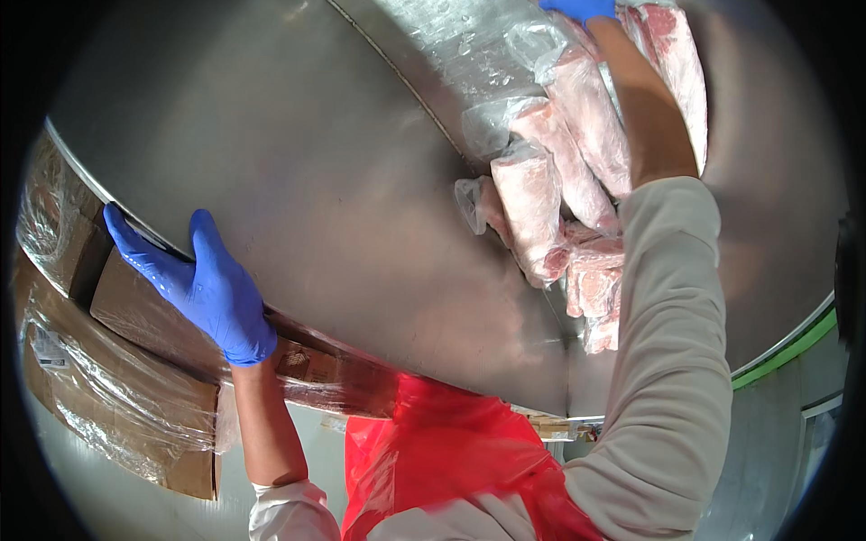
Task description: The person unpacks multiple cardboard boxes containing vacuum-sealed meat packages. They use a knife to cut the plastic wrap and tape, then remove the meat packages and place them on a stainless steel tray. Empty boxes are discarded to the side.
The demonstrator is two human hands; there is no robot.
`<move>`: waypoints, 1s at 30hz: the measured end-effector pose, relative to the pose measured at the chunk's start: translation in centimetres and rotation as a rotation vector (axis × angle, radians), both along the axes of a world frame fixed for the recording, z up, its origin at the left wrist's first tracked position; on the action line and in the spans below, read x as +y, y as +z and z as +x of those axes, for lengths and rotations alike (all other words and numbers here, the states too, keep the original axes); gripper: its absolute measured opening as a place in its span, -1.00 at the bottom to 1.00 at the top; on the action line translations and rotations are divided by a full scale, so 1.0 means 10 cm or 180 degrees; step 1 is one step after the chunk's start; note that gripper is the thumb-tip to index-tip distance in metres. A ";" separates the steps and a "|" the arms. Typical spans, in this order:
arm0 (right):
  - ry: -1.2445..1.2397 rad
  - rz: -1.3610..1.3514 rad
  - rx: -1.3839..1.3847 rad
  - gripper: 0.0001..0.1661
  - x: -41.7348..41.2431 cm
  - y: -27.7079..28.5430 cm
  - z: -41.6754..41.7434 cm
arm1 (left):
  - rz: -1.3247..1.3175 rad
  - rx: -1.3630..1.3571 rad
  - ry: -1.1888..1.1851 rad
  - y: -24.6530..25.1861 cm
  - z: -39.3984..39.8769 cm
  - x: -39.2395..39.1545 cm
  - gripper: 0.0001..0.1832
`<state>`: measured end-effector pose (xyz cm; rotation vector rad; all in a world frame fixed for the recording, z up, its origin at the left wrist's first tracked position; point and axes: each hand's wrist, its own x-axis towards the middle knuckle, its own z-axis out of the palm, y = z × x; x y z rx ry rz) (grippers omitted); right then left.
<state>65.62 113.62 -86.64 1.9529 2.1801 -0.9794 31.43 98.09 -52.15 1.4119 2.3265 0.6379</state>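
My left hand (216,291), in a blue glove, rests on the metal rim (145,233) of a large stainless-steel bin, thumb on the inner side and fingers along the outer. My right hand (583,8), also gloved in blue, reaches deep into the bin at the top edge of the view, partly cut off; whether it grips anything is unclear. Around it lie several pale pink cuts of meat in clear plastic bags (528,203). A longer bagged cut (676,67) lies right of my right forearm. Smaller pieces of meat (595,291) are lower down, partly behind my sleeve.
Cardboard boxes (128,399) wrapped in clear film stand outside the bin at the left. The steel side wall (304,203) slopes down to a seam and the wet bin floor (460,40). A green strip (785,348) runs outside the rim at the right. My red apron (460,446) touches the near rim.
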 end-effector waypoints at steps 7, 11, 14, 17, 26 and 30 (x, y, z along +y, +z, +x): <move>-0.0182 0.0158 -0.0547 -0.23 -0.51 0.27 0.72 | -0.0014 0.0073 0.0016 0.01 0.04 0.01 -0.16; -0.0219 -0.0855 -0.1859 -0.32 -1.71 0.65 1.49 | -0.0050 0.0317 -0.0083 0.04 0.04 0.01 -0.14; -0.0029 -0.0344 -0.1970 -0.48 -1.57 0.91 1.50 | -0.0042 0.0313 -0.0139 0.06 0.03 0.00 -0.12; -0.0117 0.0999 -0.0684 -0.54 -0.60 0.90 1.36 | -0.0088 0.0371 -0.0147 0.06 0.03 0.00 -0.13; 0.1267 -0.0026 -0.2004 -0.46 0.32 -0.12 1.04 | 0.0160 -0.0082 0.0115 0.03 0.03 0.07 -0.21; 0.1348 -0.0528 -0.2090 -0.24 -0.30 -0.46 1.30 | -0.0021 0.0396 -0.0140 0.01 -0.05 0.11 -0.21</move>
